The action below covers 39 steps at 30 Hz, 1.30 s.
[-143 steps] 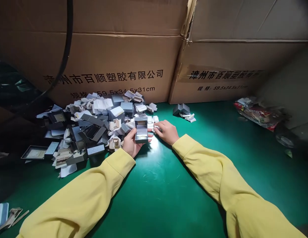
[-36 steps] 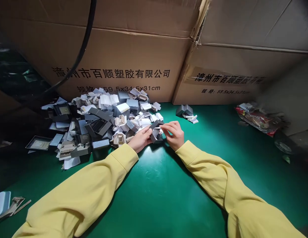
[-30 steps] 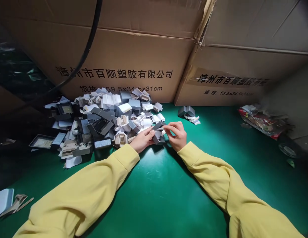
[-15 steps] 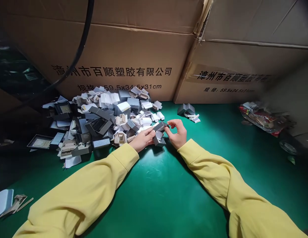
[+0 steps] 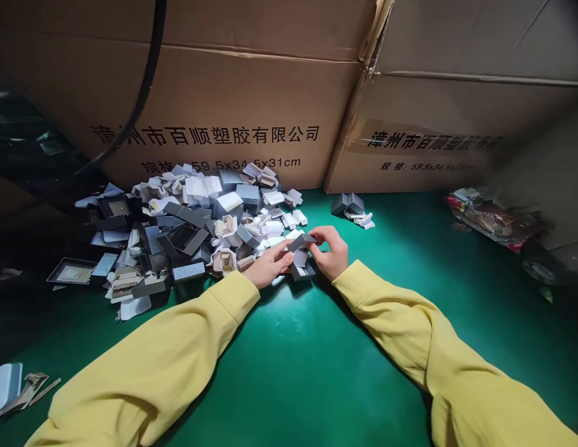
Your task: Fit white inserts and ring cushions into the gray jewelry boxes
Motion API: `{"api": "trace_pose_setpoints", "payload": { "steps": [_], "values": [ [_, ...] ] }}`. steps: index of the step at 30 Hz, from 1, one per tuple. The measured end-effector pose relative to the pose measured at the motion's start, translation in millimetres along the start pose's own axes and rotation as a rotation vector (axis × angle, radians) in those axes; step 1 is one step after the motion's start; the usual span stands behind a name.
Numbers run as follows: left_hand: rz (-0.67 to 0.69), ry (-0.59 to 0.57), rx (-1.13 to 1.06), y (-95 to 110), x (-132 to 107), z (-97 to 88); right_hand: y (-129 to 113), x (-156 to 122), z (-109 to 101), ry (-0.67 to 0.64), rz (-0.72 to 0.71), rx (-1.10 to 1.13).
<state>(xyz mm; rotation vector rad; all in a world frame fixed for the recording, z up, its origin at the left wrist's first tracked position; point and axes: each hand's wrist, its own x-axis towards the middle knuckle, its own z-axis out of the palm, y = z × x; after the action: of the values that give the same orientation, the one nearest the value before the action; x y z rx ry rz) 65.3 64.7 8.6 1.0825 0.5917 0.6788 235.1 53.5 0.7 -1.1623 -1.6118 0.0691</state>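
Note:
Between my hands is a small dark grey box [image 5: 302, 272] with its lid [image 5: 300, 241] raised and a pale lining showing inside. My left hand [image 5: 270, 264] is closed around the box's left side, thumb on top. My right hand [image 5: 332, 253] pinches the right end of the lid, its fingers bent; part of the box's right side is hidden behind them. Just left of and beyond my hands, a heap of white folded card inserts [image 5: 202, 188] and dark grey boxes [image 5: 186, 233] lies on the green tabletop [image 5: 289, 372].
Large cardboard cartons [image 5: 214, 93] stand along the back. Two dark boxes [image 5: 347, 203] with white inserts lie beyond my right hand. A red plastic bag [image 5: 488, 217] and a tape roll [image 5: 542, 267] are at far right. A black cable [image 5: 151, 68] hangs at upper left.
The box has tipped slightly, and its lid stands wider apart from the base, showing more of the pale inside. Both hands keep nearly the same place; the view has shifted slightly.

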Motion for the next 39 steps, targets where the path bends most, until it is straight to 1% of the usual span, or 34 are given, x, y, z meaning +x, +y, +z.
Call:
{"api": "trace_pose_setpoints", "payload": {
  "steps": [4, 7, 9, 11, 12, 13, 16, 18, 19, 21, 23, 26, 28, 29, 31, 35, 39],
  "values": [
    [-0.005, 0.061, -0.041, 0, 0, 2.1, -1, -1, 0, -0.029, 0.034, 0.023],
    [-0.014, 0.122, -0.116, 1, 1, 1.2, 0, 1, -6, -0.048, -0.006, 0.041],
    [-0.004, 0.172, -0.185, 2, 2, 0.1, 8, 8, -10, -0.028, -0.049, 0.031],
    [-0.006, 0.200, -0.237, 4, 3, -0.7, 22, 20, -11, -0.005, -0.050, -0.015],
    [-0.012, 0.201, -0.249, 5, 3, -1.0, 31, 27, -10, -0.033, -0.033, -0.046],
    [-0.020, 0.197, -0.254, 5, 3, -1.1, 40, 34, -7, -0.097, -0.011, -0.073],
    [-0.029, 0.189, -0.265, 7, 3, -1.4, 61, 50, 8, -0.356, -0.001, -0.140],
    [-0.028, 0.192, -0.279, 7, 3, -1.7, 69, 54, 17, -0.491, -0.026, -0.177],
    [-0.029, 0.194, -0.284, 7, 3, -1.9, 71, 54, 21, -0.536, -0.030, -0.186],
    [-0.035, 0.195, -0.290, 7, 3, -2.4, 72, 52, 24, -0.570, -0.010, -0.185],
    [-0.038, 0.198, -0.298, 8, 3, -2.7, 72, 49, 22, -0.538, 0.043, -0.164],
    [-0.042, 0.205, -0.312, 10, 2, -2.1, 70, 45, 16, -0.401, 0.144, -0.098],
    [-0.047, 0.233, -0.321, 12, 1, -1.0, 67, 39, 10, -0.307, 0.223, -0.053],
    [-0.046, 0.253, -0.331, 13, 1, -0.5, 64, 35, 6, -0.279, 0.254, -0.034],
    [-0.022, 0.294, -0.369, 14, 0, 0.5, 55, 24, -1, -0.263, 0.290, 0.001],
    [0.029, 0.325, -0.434, 15, 0, 1.8, 31, 1, -17, -0.274, 0.260, 0.027],
    [0.018, 0.301, -0.433, 16, 0, 2.7, 15, -9, -23, -0.253, 0.201, 0.006]
  ]
}}
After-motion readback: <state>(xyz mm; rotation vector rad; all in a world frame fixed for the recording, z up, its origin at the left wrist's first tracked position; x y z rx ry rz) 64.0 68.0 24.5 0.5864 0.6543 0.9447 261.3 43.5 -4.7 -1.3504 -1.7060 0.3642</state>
